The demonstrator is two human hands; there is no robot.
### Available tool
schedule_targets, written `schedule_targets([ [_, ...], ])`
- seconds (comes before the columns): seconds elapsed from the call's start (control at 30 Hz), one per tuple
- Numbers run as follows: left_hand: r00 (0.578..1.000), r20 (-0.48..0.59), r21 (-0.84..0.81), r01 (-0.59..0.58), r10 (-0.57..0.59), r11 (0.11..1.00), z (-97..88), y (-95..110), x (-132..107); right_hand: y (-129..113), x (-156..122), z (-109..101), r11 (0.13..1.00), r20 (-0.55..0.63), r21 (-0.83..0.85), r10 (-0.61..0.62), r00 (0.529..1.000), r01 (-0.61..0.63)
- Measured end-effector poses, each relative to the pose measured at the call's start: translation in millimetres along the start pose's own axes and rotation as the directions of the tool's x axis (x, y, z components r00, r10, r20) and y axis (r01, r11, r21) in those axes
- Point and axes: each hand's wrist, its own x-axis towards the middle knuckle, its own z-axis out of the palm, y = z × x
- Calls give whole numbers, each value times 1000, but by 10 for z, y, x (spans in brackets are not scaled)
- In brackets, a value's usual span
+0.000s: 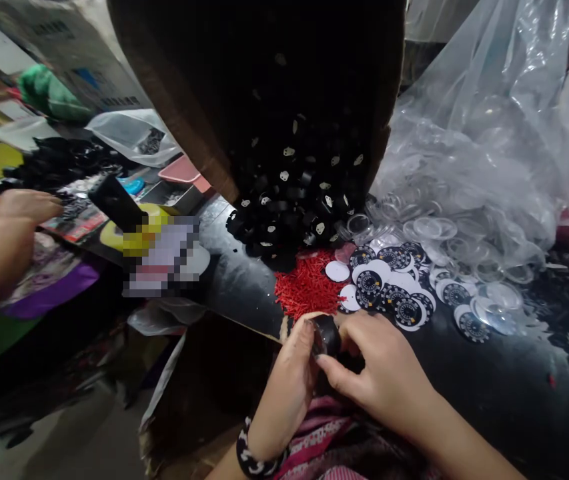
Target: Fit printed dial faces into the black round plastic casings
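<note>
Both hands meet at a small round black case (328, 335) near the front edge of the bench. My left hand (291, 370) is closed around its left side, with the thumb on top. From the right, my right hand (377, 363) pinches the same case between thumb and bent fingers. Just beyond lies a heap of thin red pointers (309, 285). Printed black-and-white dial discs (407, 310) are spread to the right of it. Clear round covers (431, 228) spill out behind the discs. The fingers partly hide the case.
A tipped cardboard box (174, 100) pours many black cases (289, 223) onto the black bench (237, 283). A big clear plastic bag (469, 133) stands at right. Below the bench edge is an open carton (164, 407). A co-worker's arm (1, 247) is at far left.
</note>
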Motion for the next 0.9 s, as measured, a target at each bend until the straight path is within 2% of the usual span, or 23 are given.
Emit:
schedule_targets([
  [0.1, 993, 42, -51, 115, -113, 992, -25, -27, -1, -33, 25, 55, 1000, -7, -23, -4, 1000, 4],
  [0.17, 995, 8, 28, 96, -97, 995, -164, -28, -31, -48, 27, 58, 1000, 15, -8, -15, 1000, 15],
  [0.2, 998, -18, 89, 65, -63, 994, -291, -30, -50, -41, 17, 50, 1000, 34, 16, -16, 999, 16],
  [0.3, 981, -166, 361, -30, 96, 932, -898, -54, -76, 65, -47, 24, 995, 90, 94, 12, 996, -20],
  [0.33, 954, -240, 556, -16, 180, 831, -1142, -65, -68, 122, -67, 29, 994, 96, 103, 27, 995, -37],
  [0.43, 875, -341, 707, -1, 342, 707, -1778, -77, -19, 256, -84, 89, 994, 89, 110, 16, 996, -26],
  [0.5, 842, -339, 757, -22, 420, 653, -1986, -49, 2, 267, -65, 129, 994, 69, 108, -43, 997, 36],
  [0.57, 820, -290, 802, -72, 493, 593, -1970, 39, 26, 239, -40, 144, 990, 34, 103, -99, 995, 95],
  [0.67, 802, -131, 837, -225, 582, 498, -1621, 348, 215, 221, -11, 154, 986, -35, 97, -129, 991, 132],
  [0.77, 763, 9, 837, -359, 646, 413, -1154, 848, 758, 288, -2, 207, 980, -77, 66, -181, 980, 186],
  [0.83, 730, 13, 837, -382, 683, 391, -922, 1187, 1240, 367, -7, 254, 973, -97, 61, -216, 972, 222],
  [0.9, 731, 10, 843, -373, 682, 387, -783, 1420, 1667, 446, -17, 287, 968, -141, 87, -223, 965, 236],
])
